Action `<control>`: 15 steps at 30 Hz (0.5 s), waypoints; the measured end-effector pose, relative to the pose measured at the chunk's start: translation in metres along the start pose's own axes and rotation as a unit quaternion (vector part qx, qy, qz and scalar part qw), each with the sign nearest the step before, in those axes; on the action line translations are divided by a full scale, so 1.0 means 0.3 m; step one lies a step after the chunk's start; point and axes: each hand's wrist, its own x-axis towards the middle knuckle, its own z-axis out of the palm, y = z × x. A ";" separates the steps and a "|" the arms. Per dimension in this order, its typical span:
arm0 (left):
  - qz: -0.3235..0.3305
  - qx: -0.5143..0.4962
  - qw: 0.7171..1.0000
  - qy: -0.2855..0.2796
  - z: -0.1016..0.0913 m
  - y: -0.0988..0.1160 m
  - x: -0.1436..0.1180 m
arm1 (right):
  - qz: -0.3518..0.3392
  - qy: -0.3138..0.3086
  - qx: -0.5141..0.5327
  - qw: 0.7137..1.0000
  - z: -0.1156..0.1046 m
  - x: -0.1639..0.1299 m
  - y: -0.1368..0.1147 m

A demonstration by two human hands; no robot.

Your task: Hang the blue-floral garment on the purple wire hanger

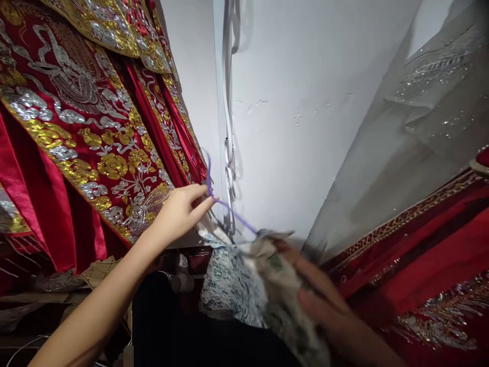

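My left hand (194,204) pinches a thin purple cord (239,216) between thumb and fingers, with a loose end curling up above the fingertips. From there the cord runs taut, down and to the right, toward my right hand (309,278). That hand is blurred by motion and closed around a beige patterned cloth (278,275), which hangs down below it. Just left of this cloth hangs a white and blue-green patterned fabric piece (231,285). Where the cord meets the cloth is too smeared to make out.
Red garments with gold and silver embroidery (114,137) hang close on my left. A white wall (290,102) with a looped white cable (228,153) stands ahead. Sheer beaded fabric (431,112) and a red beaded garment (420,265) are at the right. Lower left are shelves (49,298).
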 end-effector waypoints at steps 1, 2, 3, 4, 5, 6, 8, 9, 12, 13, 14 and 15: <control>0.004 -0.005 1.000 -0.017 0.000 0.000 -0.011 | -0.013 -0.078 -0.018 0.997 0.027 0.007 0.001; 0.008 -0.021 0.999 -0.029 -0.003 -0.001 -0.024 | -0.026 -0.136 -0.038 0.990 0.048 0.023 0.003; 0.015 -0.046 0.998 -0.036 -0.008 -0.002 -0.039 | -0.040 -0.171 -0.065 0.982 0.065 0.045 0.009; 0.024 -0.079 0.996 -0.037 -0.015 -0.003 -0.056 | -0.055 -0.181 -0.101 0.977 0.077 0.072 0.017; 0.034 -0.114 0.992 -0.038 -0.023 -0.003 -0.074 | -0.072 -0.169 -0.145 0.972 0.085 0.102 0.029; 0.044 -0.150 0.987 -0.035 -0.032 -0.002 -0.092 | -0.093 -0.139 -0.194 0.967 0.091 0.134 0.044; 0.061 -0.228 0.971 -0.024 -0.044 0.004 -0.120 | -0.141 -0.048 -0.295 0.944 0.093 0.196 0.076; 0.070 -0.272 0.960 -0.013 -0.045 0.009 -0.129 | -0.167 -0.001 -0.343 0.924 0.089 0.227 0.092; 0.098 -0.414 0.905 0.029 -0.029 0.034 -0.128 | -0.228 0.085 -0.461 0.853 0.068 0.310 0.124; 0.107 -0.450 0.886 0.036 -0.020 0.045 -0.121 | -0.243 0.090 -0.488 0.834 0.059 0.336 0.130; 0.112 -0.476 0.872 0.040 -0.010 0.056 -0.114 | -0.257 0.089 -0.504 0.819 0.051 0.359 0.133; 0.110 -0.489 0.864 0.036 -0.001 0.068 -0.108 | -0.273 0.086 -0.512 0.810 0.042 0.381 0.135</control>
